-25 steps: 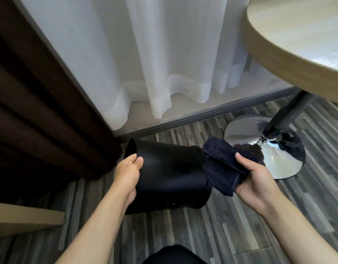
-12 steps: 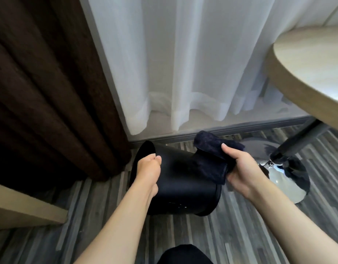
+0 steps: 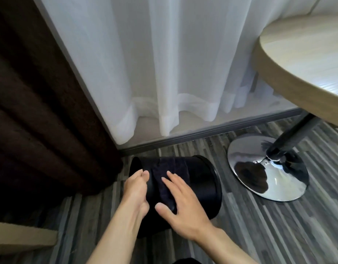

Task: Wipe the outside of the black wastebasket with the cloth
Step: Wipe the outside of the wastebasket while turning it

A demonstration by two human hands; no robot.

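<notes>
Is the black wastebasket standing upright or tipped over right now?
Tipped over. The black wastebasket lies on its side on the floor, open mouth facing left toward the brown curtain, round base facing right.

1. The floor [image 3: 240,235] carries everything here: grey wood-look planks in mixed light and dark strips, running on a diagonal from about 7 o'clock toward 1 o'clock.
2. The black wastebasket [image 3: 202,183] lies on its side on the planks just below centre, its open mouth facing 9 o'clock and its base toward 3 o'clock.
3. The chrome table base [image 3: 278,180], a round mirrored disc, sits flat on the floor at about 4 o'clock, near the wastebasket but apart from it.
4. The brown curtain [image 3: 40,130] reaches the floor at 9 o'clock, just beside the wastebasket's mouth.
5. A dark threshold strip [image 3: 212,132] bounds the planks toward 12 o'clock.
</notes>
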